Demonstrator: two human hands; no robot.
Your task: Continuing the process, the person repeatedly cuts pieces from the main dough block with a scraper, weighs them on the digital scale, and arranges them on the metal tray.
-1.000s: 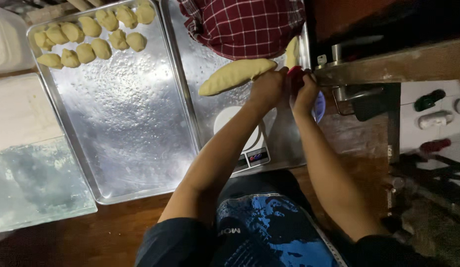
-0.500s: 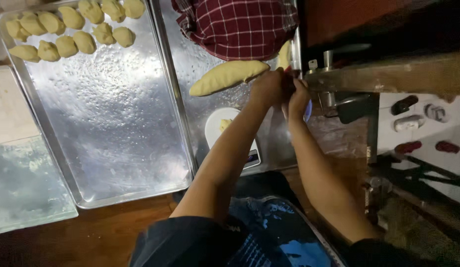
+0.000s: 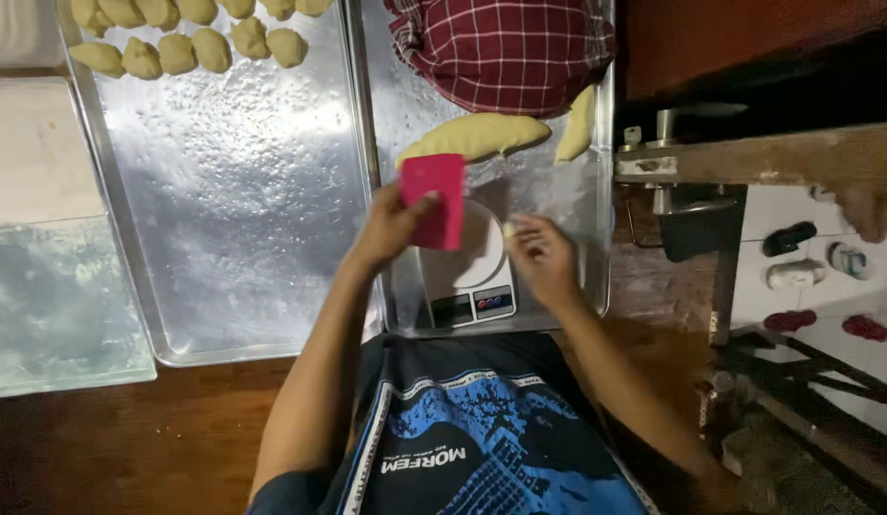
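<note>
scraper — left hand grips it

The person is wearing a dark short-sleeved T-shirt that is showing a blue and white printed picture across the front, with white lines framing it. Both forearms are showing bare below the sleeves. The left hand and right hand are wearing no gloves, rings or watch.

The scraper was bright pink; the cloth was red with a white check. The dough pieces were pale yellow; the trays silver.
</note>
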